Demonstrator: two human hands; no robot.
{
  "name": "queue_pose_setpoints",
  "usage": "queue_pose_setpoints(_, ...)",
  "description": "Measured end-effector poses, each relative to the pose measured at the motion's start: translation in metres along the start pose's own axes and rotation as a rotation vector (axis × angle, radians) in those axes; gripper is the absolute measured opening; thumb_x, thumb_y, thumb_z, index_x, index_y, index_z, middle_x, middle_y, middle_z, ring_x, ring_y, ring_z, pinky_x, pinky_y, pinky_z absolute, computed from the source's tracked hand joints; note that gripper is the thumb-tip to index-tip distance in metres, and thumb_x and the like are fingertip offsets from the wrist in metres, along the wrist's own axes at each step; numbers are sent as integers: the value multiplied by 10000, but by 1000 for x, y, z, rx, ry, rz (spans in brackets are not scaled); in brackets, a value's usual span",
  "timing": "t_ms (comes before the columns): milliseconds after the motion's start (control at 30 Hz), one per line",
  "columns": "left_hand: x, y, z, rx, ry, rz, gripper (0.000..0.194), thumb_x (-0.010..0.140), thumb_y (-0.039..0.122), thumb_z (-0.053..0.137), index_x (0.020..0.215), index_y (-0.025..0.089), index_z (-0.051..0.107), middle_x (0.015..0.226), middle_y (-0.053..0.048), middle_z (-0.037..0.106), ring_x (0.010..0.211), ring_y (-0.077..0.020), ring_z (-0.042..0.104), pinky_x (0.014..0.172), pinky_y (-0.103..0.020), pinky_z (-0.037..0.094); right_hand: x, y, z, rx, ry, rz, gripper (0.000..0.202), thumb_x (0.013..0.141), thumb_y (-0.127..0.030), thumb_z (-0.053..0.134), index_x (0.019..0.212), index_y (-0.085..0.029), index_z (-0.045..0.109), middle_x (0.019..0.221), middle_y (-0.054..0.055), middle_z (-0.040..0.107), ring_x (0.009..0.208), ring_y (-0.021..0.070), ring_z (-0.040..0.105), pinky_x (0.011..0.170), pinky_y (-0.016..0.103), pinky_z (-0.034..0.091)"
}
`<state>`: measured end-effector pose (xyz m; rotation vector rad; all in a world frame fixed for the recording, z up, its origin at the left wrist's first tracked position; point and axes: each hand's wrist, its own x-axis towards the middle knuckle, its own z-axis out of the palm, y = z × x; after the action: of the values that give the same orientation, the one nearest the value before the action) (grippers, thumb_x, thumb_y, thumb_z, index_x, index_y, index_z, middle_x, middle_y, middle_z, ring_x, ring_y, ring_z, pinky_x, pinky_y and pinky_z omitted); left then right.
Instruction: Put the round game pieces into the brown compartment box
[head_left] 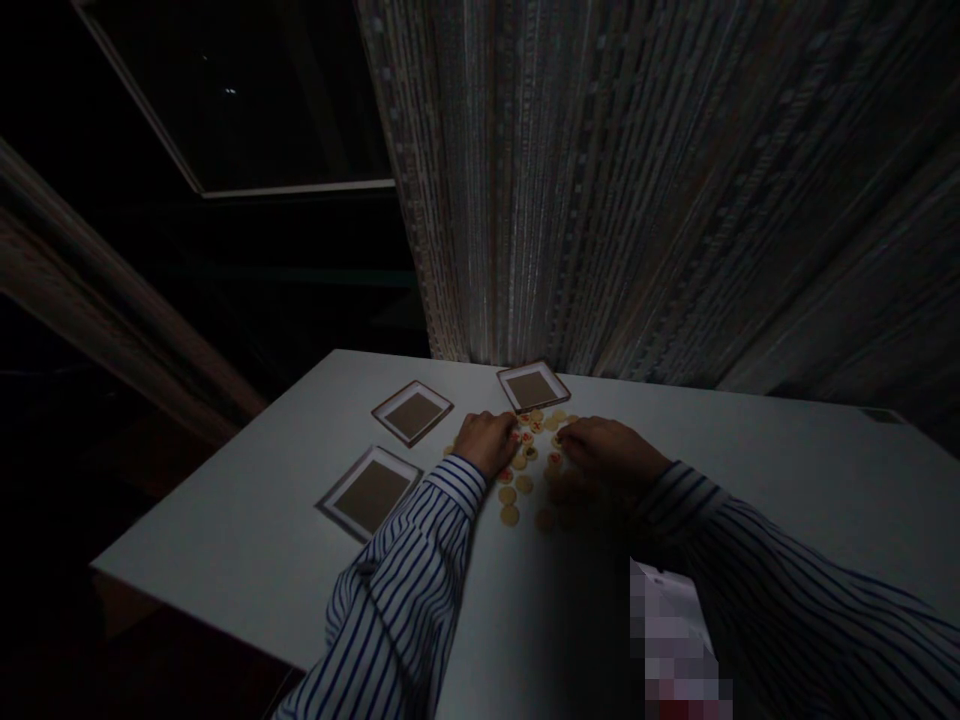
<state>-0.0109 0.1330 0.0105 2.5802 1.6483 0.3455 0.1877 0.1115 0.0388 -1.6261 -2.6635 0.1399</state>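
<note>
The table's [787,460] middle, toward the far edge, is blocked: discs [524,484] lie scattered between the left hand [486,443] and right hand [611,452]. Just beyond them a tray [529,389] sits near the far edge, where a curtain [517,200] hangs like a wall. Two trays [412,414] obstruct the space left of the left hand, leaving a bare strip along the left edge. Right of the right hand, broad open surface reaches toward the right edge.

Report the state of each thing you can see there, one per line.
Discs, loosely scattered, some red-marked face up, others plain
Left hand, fingers curled at the discs; grip hidden
Right hand, fingers bent at the discs; grip unclear
Grey-rimmed tray, flat, open side up
Left brown-rimmed tray, flat, open side up
Right brown-rimmed tray, flat, open side up
Curtain, hanging in folds
</note>
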Motion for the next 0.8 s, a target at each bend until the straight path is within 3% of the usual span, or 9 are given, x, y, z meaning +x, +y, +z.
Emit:
queue_pose_setpoints(233,-9,-1,-4,-140,184,92,232,796,273,549,1004,174,573,964,-66,663,924,-217,583,858,-371,407,-6,0,-3,0,90,4,308,847,-246,413,1032,-157,643,1035,104,664,950,214,600,806,300,429)
queue_pose_setpoints(433,-13,3,-8,-215,366,168,170,790,262,566,937,177,582,887,-41,666,874,-199,581,833,-361,412,-16,0,-10,23,146,8,307,847,-273,425,1026,-165,649,981,90,679,911,212,612,773,293,440)
queue_pose_setpoints(800,-23,24,-21,-196,497,268,196,772,255,594,946,166,580,851,-49,661,842,-199,580,801,-357,423,-40,4,-7,126,223,-24,297,856,-276,419,998,-156,651,928,82,683,852,203,612,764,304,446)
